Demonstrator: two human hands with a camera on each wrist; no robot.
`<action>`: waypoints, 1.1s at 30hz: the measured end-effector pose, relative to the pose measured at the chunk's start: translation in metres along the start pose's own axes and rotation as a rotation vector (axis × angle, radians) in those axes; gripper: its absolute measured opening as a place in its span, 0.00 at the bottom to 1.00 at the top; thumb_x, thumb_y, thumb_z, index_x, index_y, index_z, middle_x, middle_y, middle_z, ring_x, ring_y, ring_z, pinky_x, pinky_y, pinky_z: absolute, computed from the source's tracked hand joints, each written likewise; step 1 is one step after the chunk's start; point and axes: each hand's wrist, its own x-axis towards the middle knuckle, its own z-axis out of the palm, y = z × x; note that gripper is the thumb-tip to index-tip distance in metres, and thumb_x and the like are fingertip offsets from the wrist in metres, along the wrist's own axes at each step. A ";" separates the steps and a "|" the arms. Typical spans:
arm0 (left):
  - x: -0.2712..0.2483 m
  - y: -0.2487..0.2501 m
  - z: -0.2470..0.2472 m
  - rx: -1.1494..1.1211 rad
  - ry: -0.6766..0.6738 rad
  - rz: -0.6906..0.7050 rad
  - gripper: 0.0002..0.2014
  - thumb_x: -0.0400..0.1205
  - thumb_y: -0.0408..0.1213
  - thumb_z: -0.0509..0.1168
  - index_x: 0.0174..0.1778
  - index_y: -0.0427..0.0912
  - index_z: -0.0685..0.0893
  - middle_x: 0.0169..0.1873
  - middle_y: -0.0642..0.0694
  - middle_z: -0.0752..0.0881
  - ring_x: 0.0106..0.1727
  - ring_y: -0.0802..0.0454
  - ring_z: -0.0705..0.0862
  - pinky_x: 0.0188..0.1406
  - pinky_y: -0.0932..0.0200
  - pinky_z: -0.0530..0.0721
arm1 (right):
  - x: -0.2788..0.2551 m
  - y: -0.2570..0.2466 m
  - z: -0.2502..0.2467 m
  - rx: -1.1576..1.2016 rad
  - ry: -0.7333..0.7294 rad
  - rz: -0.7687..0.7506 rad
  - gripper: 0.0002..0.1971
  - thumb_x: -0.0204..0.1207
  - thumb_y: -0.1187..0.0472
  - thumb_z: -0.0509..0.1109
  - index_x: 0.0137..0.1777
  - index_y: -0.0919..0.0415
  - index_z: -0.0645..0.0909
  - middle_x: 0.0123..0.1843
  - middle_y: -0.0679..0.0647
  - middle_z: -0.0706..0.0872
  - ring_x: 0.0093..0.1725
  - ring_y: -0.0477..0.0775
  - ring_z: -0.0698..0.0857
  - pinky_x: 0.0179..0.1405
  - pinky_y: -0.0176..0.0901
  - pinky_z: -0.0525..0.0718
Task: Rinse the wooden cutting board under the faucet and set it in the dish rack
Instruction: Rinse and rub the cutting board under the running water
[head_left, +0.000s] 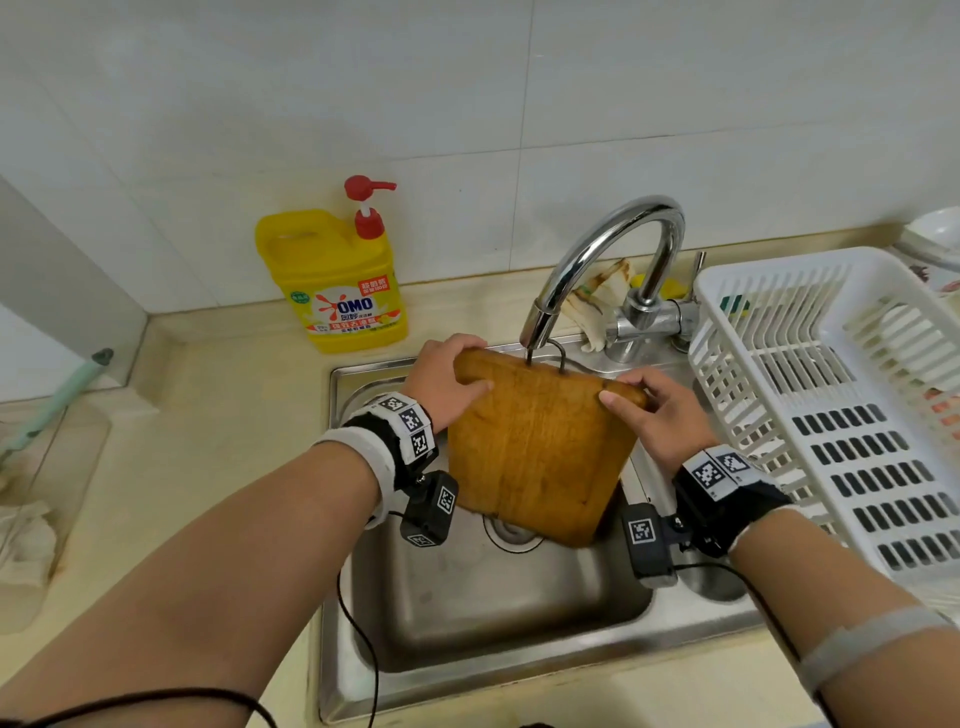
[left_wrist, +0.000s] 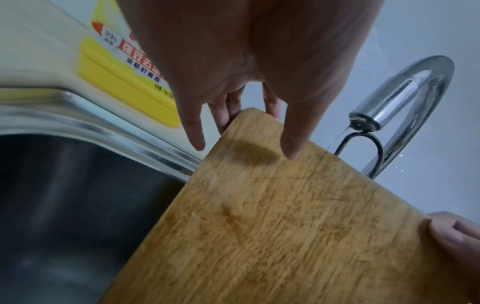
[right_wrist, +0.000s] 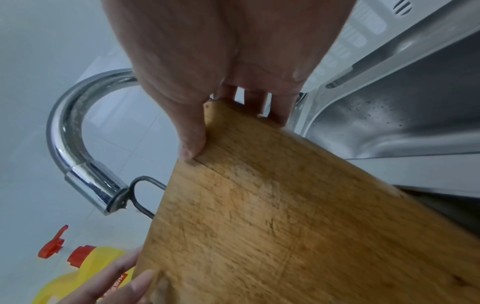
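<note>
From my head view, the cutting board (head_left: 540, 447) covers part of the sink drain (head_left: 511, 532). The fingers of my left hand (head_left: 441, 382) and right hand (head_left: 660, 415) disappear behind its top corners. The faucet (head_left: 613, 260) hides most of a rag (head_left: 602, 301). A bowl (head_left: 935, 234) is cut off at the right edge.

Black wristbands (head_left: 405, 436) bearing coded tags, cabled cameras (head_left: 430, 506).
</note>
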 end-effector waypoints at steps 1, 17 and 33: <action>0.000 -0.001 -0.001 0.006 -0.001 -0.001 0.23 0.78 0.46 0.74 0.70 0.57 0.79 0.62 0.44 0.74 0.60 0.46 0.78 0.66 0.51 0.81 | 0.003 0.002 0.001 -0.003 -0.009 0.006 0.07 0.77 0.49 0.76 0.51 0.49 0.85 0.52 0.52 0.88 0.55 0.58 0.86 0.55 0.58 0.87; 0.001 -0.016 -0.031 0.183 0.012 0.016 0.16 0.80 0.50 0.71 0.60 0.47 0.80 0.52 0.50 0.84 0.54 0.50 0.83 0.51 0.58 0.79 | 0.053 -0.026 0.029 -0.055 -0.091 -0.098 0.13 0.79 0.53 0.75 0.61 0.55 0.85 0.52 0.44 0.85 0.52 0.45 0.82 0.50 0.36 0.79; 0.012 0.004 -0.044 0.312 -0.133 0.049 0.18 0.74 0.56 0.75 0.53 0.50 0.88 0.45 0.51 0.90 0.49 0.50 0.87 0.50 0.54 0.83 | 0.071 -0.062 0.064 -0.090 -0.195 -0.103 0.22 0.76 0.48 0.77 0.66 0.57 0.82 0.61 0.53 0.87 0.60 0.54 0.83 0.59 0.46 0.79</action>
